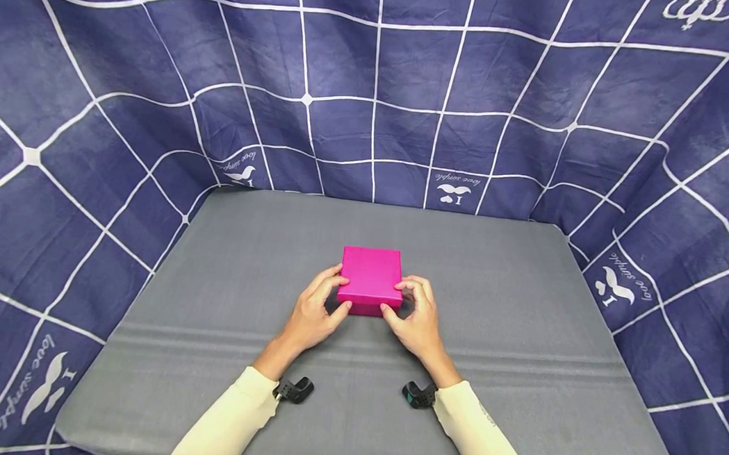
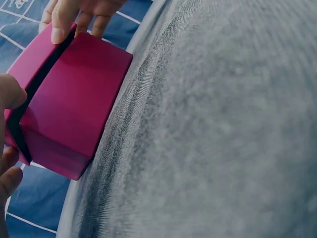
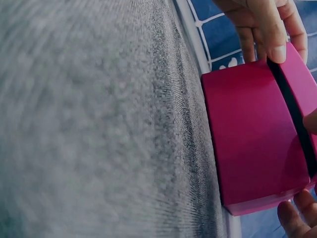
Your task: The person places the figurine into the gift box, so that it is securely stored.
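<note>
A square magenta box (image 1: 369, 306) stands on the grey surface. Its lid (image 1: 371, 271) sits raised a little, and a dark band (image 3: 292, 109) shows between lid and base in both wrist views. My left hand (image 1: 312, 316) holds the lid's left side, thumb at the front corner and fingers along the side. On the opposite side my right hand (image 1: 420, 321) grips the lid the same way. In the left wrist view the magenta base (image 2: 79, 99) rests on the cloth. What lies inside the box is hidden.
Grey cloth (image 1: 244, 248) covers the tabletop, with creases running across it in front of the box. Dark blue curtains (image 1: 412, 63) with white grid lines hang behind and on both sides. Each wrist wears a black strap (image 1: 294, 390).
</note>
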Demonstrator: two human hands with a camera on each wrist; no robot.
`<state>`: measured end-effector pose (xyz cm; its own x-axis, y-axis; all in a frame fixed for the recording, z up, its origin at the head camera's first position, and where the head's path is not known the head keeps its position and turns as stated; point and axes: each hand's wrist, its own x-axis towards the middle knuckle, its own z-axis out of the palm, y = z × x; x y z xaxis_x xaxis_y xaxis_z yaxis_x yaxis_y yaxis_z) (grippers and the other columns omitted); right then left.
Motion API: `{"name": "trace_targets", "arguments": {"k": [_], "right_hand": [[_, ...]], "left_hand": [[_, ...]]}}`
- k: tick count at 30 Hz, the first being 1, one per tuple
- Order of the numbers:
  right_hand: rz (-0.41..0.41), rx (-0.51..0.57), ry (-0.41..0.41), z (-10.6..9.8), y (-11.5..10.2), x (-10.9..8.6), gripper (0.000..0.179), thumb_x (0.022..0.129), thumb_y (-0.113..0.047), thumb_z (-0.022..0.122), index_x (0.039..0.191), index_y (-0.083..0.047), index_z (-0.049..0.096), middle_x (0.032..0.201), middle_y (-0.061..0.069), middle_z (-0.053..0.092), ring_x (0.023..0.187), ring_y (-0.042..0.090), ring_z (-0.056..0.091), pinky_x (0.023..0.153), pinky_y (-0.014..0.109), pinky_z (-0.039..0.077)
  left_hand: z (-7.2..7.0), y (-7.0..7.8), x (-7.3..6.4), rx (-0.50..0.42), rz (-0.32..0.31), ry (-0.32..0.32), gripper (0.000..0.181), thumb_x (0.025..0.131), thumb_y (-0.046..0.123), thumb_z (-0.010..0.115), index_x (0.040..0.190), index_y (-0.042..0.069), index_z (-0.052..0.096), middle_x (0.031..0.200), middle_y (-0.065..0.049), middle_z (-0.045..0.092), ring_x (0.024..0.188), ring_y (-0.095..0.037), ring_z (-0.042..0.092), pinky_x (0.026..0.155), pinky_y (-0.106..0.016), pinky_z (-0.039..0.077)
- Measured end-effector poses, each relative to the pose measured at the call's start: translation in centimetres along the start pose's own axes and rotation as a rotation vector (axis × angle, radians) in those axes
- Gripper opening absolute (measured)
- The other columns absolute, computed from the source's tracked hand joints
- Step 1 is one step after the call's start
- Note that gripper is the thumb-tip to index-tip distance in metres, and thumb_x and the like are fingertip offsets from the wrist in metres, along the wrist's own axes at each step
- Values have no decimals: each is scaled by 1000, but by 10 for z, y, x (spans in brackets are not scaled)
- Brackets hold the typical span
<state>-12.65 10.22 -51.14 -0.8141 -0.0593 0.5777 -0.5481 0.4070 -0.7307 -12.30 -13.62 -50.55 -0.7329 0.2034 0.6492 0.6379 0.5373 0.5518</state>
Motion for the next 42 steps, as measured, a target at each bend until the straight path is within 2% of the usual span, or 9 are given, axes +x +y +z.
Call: {"name": "trace_targets", "arguments": {"k": [7, 16, 26, 33, 42], "right_hand": [[17, -18, -11, -1, 1, 3, 41, 75, -10, 84, 109, -8, 62, 125, 13, 54, 113, 23, 61, 99, 33, 53], [12, -26, -26, -1, 4, 3, 42, 73, -9, 84, 109, -7, 63, 123, 14, 54, 111, 26, 61, 92, 43, 57], [46, -28, -53, -3, 6, 2, 42, 71, -8, 87, 106, -8, 63, 120, 13, 54, 108, 25, 64, 95, 38, 56], [61, -71, -61, -2, 7, 0, 43, 70, -9, 87, 106, -9, 64, 119, 12, 55, 102, 23, 65, 86, 38, 59], [98, -44, -92, -2, 7, 0, 40, 70, -6, 87, 103, -7, 64, 117, 13, 54, 101, 25, 67, 88, 35, 59]], "left_hand": [[2, -3, 4, 3, 3, -12, 43, 81, 14, 78, 122, 12, 65, 145, -11, 56, 133, -28, 56, 109, -40, 46], [6, -6, 3, -8, 25, -16, 42, 79, 11, 80, 119, 10, 67, 142, -13, 58, 130, -28, 58, 107, -35, 47], [4, -4, 3, -6, -1, -65, 39, 80, 12, 80, 117, 12, 67, 143, -13, 57, 129, -27, 58, 106, -36, 47], [6, -6, 2, -7, 19, -63, 40, 79, 10, 81, 117, 10, 68, 141, -15, 58, 128, -29, 59, 105, -36, 48], [7, -10, 0, 16, 5, -95, 38, 80, 13, 81, 115, 12, 67, 142, -10, 58, 128, -24, 60, 103, -35, 49]]}}
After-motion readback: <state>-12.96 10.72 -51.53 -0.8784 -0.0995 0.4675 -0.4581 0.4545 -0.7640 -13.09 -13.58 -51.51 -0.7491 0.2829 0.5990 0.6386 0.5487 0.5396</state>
